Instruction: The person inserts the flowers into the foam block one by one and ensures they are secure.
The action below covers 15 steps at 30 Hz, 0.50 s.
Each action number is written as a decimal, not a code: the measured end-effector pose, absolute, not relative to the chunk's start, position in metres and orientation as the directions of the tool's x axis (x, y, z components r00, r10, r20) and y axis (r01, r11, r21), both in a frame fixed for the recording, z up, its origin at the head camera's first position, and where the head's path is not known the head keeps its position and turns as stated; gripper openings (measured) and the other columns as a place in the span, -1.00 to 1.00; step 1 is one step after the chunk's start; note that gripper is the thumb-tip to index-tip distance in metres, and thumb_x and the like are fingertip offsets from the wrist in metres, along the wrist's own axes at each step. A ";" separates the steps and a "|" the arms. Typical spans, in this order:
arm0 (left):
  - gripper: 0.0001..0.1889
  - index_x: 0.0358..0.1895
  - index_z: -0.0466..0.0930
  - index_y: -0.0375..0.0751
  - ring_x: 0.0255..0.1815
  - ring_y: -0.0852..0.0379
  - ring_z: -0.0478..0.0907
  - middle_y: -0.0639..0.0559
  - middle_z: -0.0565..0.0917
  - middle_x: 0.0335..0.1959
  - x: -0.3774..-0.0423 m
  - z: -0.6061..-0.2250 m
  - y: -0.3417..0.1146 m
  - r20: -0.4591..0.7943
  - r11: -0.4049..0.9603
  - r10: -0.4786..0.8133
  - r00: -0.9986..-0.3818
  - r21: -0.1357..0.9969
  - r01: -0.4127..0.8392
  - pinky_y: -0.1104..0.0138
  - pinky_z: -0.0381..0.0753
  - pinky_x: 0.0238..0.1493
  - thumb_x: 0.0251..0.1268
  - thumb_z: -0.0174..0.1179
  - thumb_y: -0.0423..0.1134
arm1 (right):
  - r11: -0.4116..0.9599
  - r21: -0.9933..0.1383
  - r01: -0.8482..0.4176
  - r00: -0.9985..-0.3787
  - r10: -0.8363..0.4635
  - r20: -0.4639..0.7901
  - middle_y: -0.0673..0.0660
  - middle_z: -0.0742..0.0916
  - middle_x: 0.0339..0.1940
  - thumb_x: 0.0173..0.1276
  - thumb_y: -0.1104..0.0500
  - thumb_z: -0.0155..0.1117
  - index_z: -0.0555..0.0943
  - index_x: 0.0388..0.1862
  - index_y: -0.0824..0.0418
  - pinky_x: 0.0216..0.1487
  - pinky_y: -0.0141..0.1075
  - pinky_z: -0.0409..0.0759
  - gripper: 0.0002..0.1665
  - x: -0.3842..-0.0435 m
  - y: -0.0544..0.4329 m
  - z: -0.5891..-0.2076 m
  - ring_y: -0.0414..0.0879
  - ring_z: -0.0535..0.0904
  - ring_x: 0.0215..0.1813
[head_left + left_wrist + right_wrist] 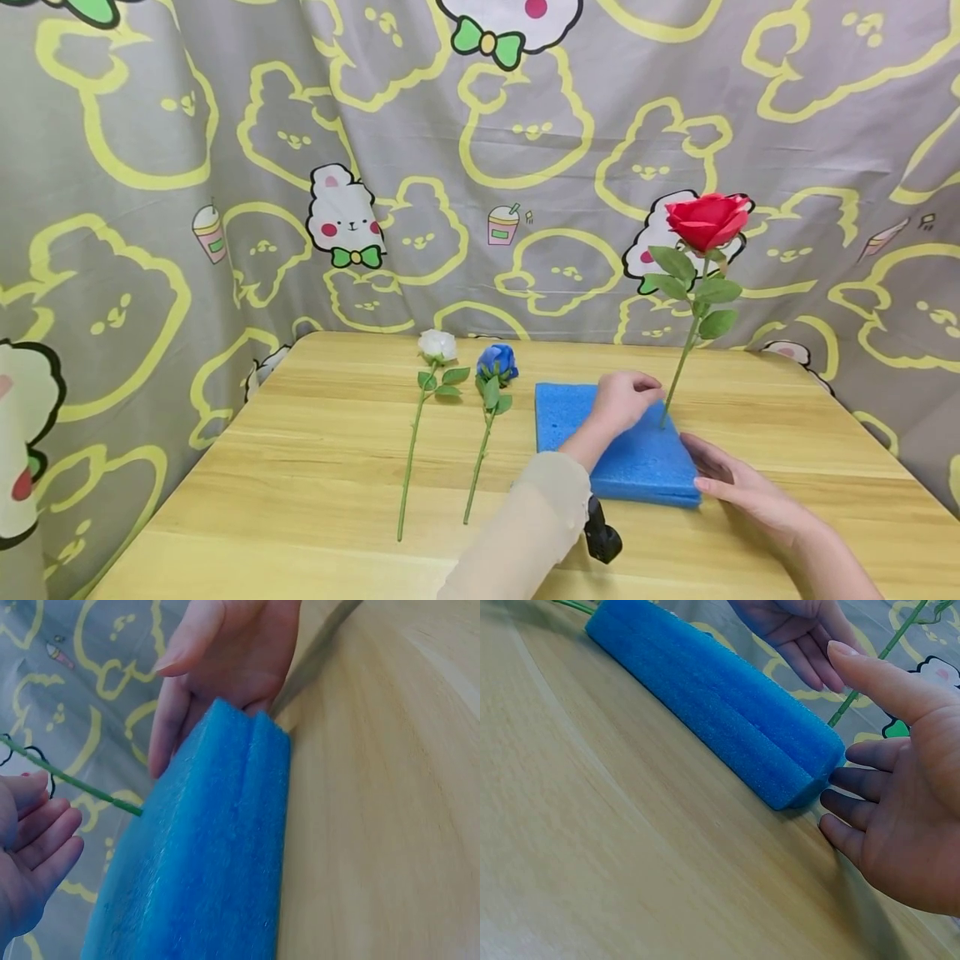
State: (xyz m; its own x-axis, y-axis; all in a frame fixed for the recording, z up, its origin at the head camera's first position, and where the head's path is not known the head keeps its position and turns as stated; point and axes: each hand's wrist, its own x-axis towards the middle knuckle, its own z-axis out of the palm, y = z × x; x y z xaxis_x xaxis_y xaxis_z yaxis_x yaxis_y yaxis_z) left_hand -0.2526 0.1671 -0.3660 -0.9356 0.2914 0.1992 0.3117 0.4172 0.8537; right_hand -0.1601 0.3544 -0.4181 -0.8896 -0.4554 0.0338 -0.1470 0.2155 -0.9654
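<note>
Closest to the lens: beige sleeve (517, 533) on the left arm, black device (602, 533) at its cuff, probably the wrist cam.

Left hand (625, 402): over the block, just beside the red rose's stem. Fingers loosely bent, gripping nothing as far as the wrist views show. Probably kept close to steady the stem if it tips.

Right hand (738, 487): fingers extended, thumb apart, at the block's right side near the front corner. Not grasping. Contact vs tiny gap: cannot tell. Reads as a brace against sliding.

Blue foam block (645, 467): flat on the table, split line along its side, so likely two layers. Acts as the holder.

Red rose (708, 222): stem end in the foam near the right edge, bloom up, leaning slightly right. Foam seems to carry it unaided.

Further left, on the wooden table (300, 483): blue rose (497, 364), then white rose (437, 346). Both lying, apart, stems toward the person, presumably for easy pickup.

Behind: grey curtain (420, 125), cartoon print. Printed cups (502, 225) have green label patches, no legible text. No brands or writing readable anywhere.
</note>
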 end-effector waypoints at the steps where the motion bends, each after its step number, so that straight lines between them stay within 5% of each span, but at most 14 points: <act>1: -0.88 -0.28 0.73 -0.06 -0.35 0.38 0.52 0.26 0.65 -0.39 -0.253 -0.366 0.165 0.203 0.411 0.287 -0.936 0.857 0.312 0.53 0.48 -0.38 0.17 0.28 -0.15 | 0.216 -0.966 -0.145 -0.891 -0.454 0.032 0.59 -0.13 0.37 0.44 0.32 -0.08 -0.21 0.39 0.57 0.07 -0.66 0.22 -0.25 -0.160 0.354 -0.418 -0.63 0.18 0.17; 15: -0.85 -0.27 0.70 -0.09 -0.39 0.35 0.50 0.24 0.62 -0.43 -0.252 -0.351 0.118 0.227 0.297 0.267 -0.936 0.905 0.304 0.47 0.50 -0.38 0.18 0.27 -0.13 | 0.259 -0.960 -0.102 -0.908 -0.419 -0.016 0.49 -0.06 0.41 0.45 0.26 -0.06 -0.19 0.41 0.53 0.08 -0.64 0.23 -0.24 -0.160 0.354 -0.417 -0.62 0.20 0.17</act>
State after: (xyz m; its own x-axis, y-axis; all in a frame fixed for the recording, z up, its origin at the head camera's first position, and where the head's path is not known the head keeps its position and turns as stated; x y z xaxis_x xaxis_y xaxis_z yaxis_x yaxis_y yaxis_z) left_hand -0.2523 0.1178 -0.3506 -0.9364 0.2675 0.2271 0.3042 0.2967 0.9052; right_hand -0.1597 0.3541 -0.4165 -0.9080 -0.4186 -0.0163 -0.1023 0.2593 -0.9604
